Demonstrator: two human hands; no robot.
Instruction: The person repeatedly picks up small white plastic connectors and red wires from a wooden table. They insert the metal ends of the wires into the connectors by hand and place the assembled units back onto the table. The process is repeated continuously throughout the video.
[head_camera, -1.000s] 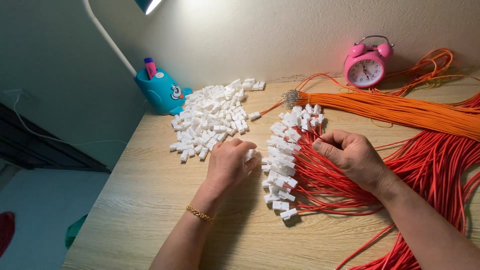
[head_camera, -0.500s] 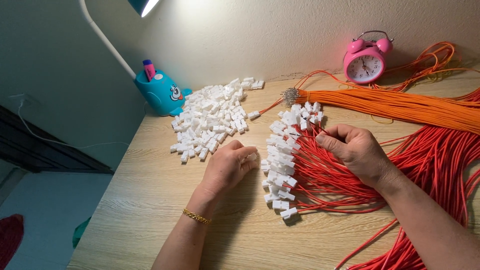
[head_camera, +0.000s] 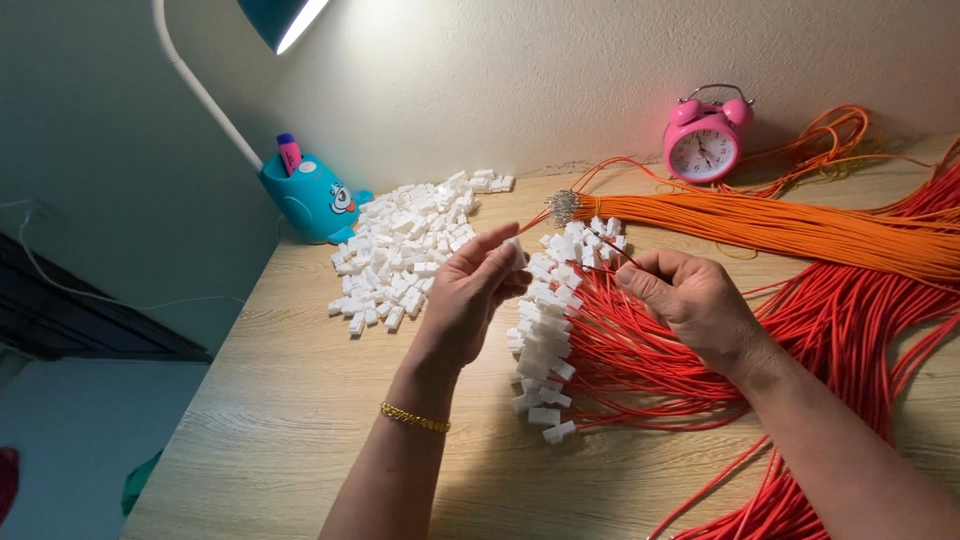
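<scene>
I note that the left hand (head_camera: 470, 295) is now lifted off the table (head_camera: 280, 400); a second ago it lay low beside the row of white connectors (head_camera: 545, 335). Its fingers (head_camera: 500, 255) now pinch a single white connector (head_camera: 517, 247) in the air. The right hand (head_camera: 690, 295) has also risen from the red wires (head_camera: 640, 350), and it pinches one thin wire end (head_camera: 615, 250) pointed toward that connector.

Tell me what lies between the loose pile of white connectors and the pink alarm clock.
The bare tips of the orange wire bundle and wood desk, per the head view.
</scene>
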